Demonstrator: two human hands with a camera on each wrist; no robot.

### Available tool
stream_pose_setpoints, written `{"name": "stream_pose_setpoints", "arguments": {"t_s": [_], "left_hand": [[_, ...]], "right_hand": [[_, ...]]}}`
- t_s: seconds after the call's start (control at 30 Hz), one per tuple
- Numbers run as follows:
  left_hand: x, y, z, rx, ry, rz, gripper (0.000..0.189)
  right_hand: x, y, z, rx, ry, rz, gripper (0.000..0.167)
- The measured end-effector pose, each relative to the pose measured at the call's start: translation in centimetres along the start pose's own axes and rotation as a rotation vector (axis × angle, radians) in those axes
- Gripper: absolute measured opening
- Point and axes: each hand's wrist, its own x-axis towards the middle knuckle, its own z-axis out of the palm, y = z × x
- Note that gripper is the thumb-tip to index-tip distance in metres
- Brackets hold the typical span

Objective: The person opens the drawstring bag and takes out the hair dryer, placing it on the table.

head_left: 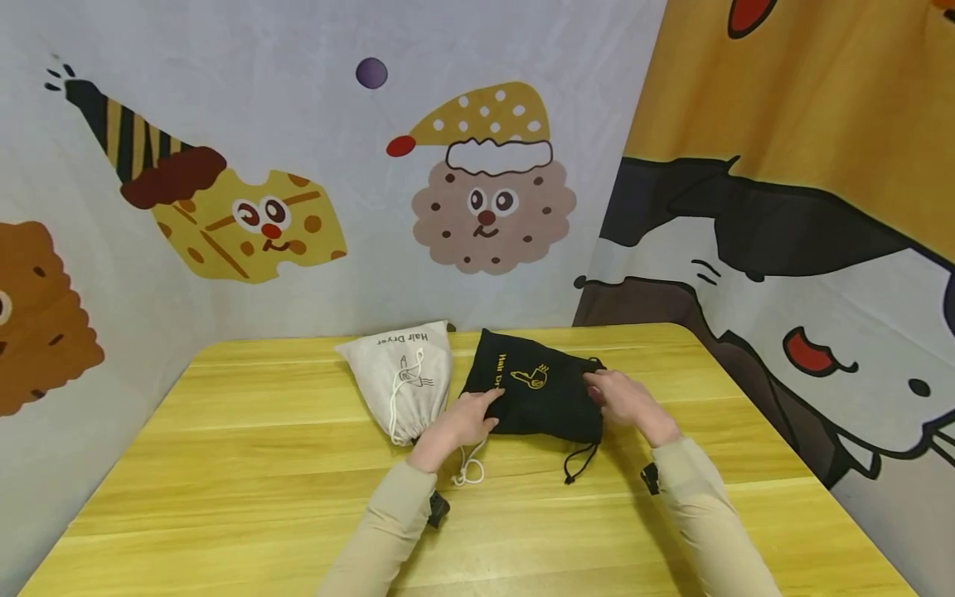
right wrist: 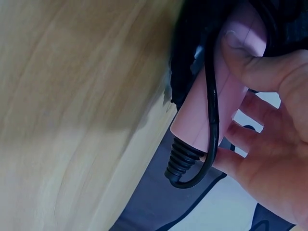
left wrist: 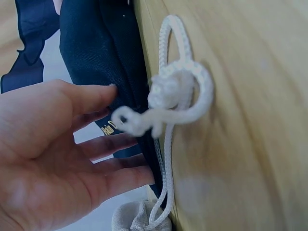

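Evidently the right hand (head_left: 621, 395) works at the mouth of the black cloth drawstring bag (head_left: 555, 410), which lies flat on the yellow wood-grain bench (head_left: 261, 514) with its mouth turned toward that hand. Its grip is closed around the smooth pink plastic handle (right wrist: 195, 122), thumb along one side and fingers bent against the other, probably because this end stands clear of the cloth and offers a firm hold. The left hand (head_left: 467, 417) has a loose, spread grip: thumb and fingertips touch the bag's far end without clenching it, seemingly to keep the cloth steady. Just beside it lies the pale beige cloth drawstring bag (head_left: 376, 381), its mouth gathered, its knotted white cord (left wrist: 204, 91) looping onto the bench.

The handle looks rounded and glossy, ending in a ribbed black cord sleeve (right wrist: 180, 159); a thin black cable (right wrist: 210, 82) bends back along it. Whatever it belongs to is hidden inside. The black bag looks soft and filled, with gold lettering and a dryer outline; a knotted black drawstring (head_left: 570, 478) trails from its mouth.
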Motion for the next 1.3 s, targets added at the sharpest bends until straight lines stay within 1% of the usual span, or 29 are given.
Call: {"name": "stream_pose_setpoints", "arguments": {"t_s": [0.1,0.23,0.47,0.67,0.9,1.03,1.3], "left_hand": [[0.0,0.0,0.0,-0.018,-0.005,-0.005,0.052],[0.0,0.0,0.0,-0.032,-0.006,-0.012,0.054],[0.0,0.1,0.1,-0.039,-0.015,-0.045,0.054],[-0.2,0.2,0.0,-0.049,-0.017,-0.046,0.054],[-0.2,0.3,0.1,-0.033,-0.003,-0.037,0.054],[-0.2,0.3,0.1,-0.034,0.0,-0.045,0.054],[-0.1,0.4,0.1,-0.016,-0.003,-0.05,0.054]], "right_hand": [[-0.1,0.2,0.0,0.017,0.015,-0.015,0.031],[-0.1,0.5,0.0,0.027,0.028,-0.026,0.029],[-0.3,0.9,-0.1,0.049,0.01,-0.024,0.027],[-0.7,1.1,-0.4,0.064,0.009,-0.03,0.025],[-0.9,1.2,-0.5,0.058,-0.001,-0.023,0.027],[-1.0,1.2,-0.6,0.06,-0.007,-0.017,0.027],[-1.5,1.7,-0.9,0.071,-0.007,-0.033,0.027]]}}
